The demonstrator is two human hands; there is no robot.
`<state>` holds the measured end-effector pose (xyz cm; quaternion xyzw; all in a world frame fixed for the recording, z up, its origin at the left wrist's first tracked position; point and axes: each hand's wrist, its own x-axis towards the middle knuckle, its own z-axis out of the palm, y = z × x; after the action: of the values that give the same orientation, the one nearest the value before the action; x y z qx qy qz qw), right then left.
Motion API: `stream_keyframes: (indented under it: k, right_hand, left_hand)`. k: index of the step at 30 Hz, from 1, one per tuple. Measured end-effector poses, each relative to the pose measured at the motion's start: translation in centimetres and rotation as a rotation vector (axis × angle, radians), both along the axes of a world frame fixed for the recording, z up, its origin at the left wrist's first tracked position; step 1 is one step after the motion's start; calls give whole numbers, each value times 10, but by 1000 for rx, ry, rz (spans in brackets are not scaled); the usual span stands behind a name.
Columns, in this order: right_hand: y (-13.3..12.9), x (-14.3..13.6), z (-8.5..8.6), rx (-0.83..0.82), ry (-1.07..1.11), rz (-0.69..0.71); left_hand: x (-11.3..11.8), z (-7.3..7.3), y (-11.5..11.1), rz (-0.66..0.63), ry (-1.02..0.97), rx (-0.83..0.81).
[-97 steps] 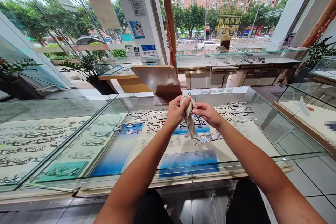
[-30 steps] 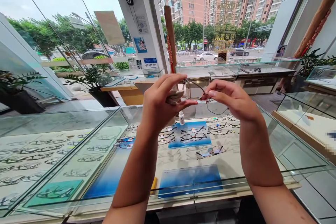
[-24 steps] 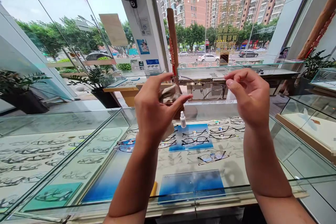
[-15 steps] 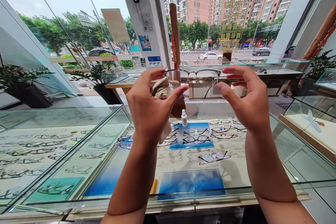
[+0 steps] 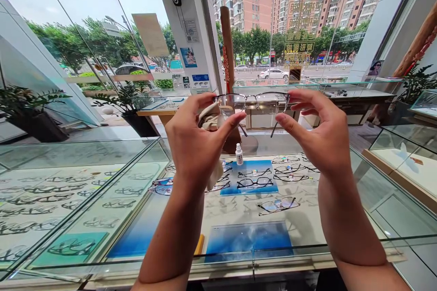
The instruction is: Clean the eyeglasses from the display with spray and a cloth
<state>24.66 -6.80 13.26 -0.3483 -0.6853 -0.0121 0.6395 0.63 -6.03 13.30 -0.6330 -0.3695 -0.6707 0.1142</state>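
Observation:
A pair of eyeglasses [image 5: 251,97] with a dark upper rim is held up above the glass counter, lenses upright, temples pointing away from me. My left hand [image 5: 198,134] is closed on the frame's left end between thumb and fingers. A crumpled beige cloth [image 5: 210,117] is also tucked in that hand, its lower part hanging behind the wrist. My right hand [image 5: 319,127] grips the right end of the frame, index finger at the upper corner and thumb near the lower rim. Below the glasses a small white bottle [image 5: 239,154] stands upright on the counter.
The glass display case [image 5: 239,211] holds several eyeglasses on blue and white panels. Another glass case [image 5: 51,200] adjoins on the left, and a further one [image 5: 406,163] is at right. A potted plant [image 5: 131,109] and a wooden post [image 5: 226,50] stand beyond.
My right hand has closed in on the frame's right end, its thumb moving left. The glasses have tilted slightly, so both temples now show below the lenses.

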Motion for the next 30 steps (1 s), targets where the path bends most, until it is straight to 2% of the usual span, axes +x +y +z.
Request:
stream_keyframes:
  k: [5, 12, 17, 23, 30]
  right_hand:
    - [1, 0, 0, 3, 5, 5]
    - [4, 1, -2, -51, 51, 150]
    - [4, 1, -1, -81, 59, 184]
    - [7, 4, -3, -80, 70, 178]
    - [10, 5, -4, -75, 83, 146]
  left_hand:
    - [3, 1, -3, -8, -40, -49]
    - [2, -2, 1, -211, -40, -81]
    - [1, -3, 3, -165, -36, -69]
    - [-1, -1, 5, -218, -42, -119]
    - [-3, 1, 6, -168, 9, -51]
